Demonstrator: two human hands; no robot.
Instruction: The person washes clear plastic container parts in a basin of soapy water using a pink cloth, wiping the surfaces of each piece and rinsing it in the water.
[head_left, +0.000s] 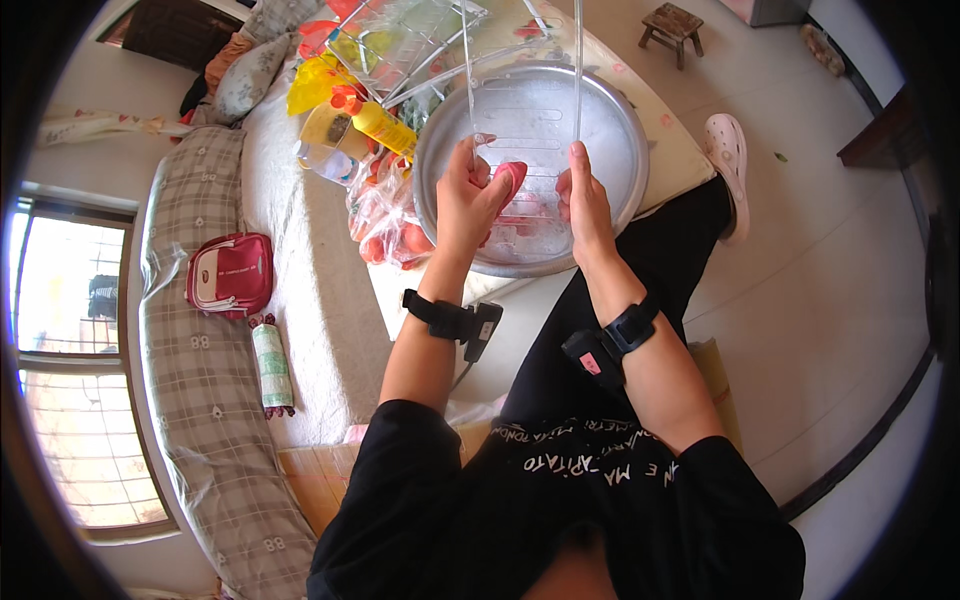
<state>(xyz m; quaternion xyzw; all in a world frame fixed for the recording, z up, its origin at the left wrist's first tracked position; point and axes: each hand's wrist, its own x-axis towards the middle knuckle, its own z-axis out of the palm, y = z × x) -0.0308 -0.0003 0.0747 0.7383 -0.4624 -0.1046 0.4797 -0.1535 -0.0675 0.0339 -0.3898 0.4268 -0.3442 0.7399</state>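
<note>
A clear slotted plastic panel (523, 114) with raised side edges stands over a large round metal basin (639, 161) of cloudy, sudsy water. My left hand (469, 191) is at the panel's left edge, with a bunched red cloth (510, 182) pinched between thumb and fingers. Along the opposite edge, my right hand (585, 199) grips the panel, thumb up and fingers partly hidden behind it. Reddish shapes show through the lower slots; what they are is unclear.
Left of the basin are a yellow bottle (384, 129) with a red cap, a clear bag of red round produce (390, 217) and a yellow bag (315, 82). A metal wire rack (420, 79) lies beyond. A wooden stool (671, 28) stands on the floor at upper right.
</note>
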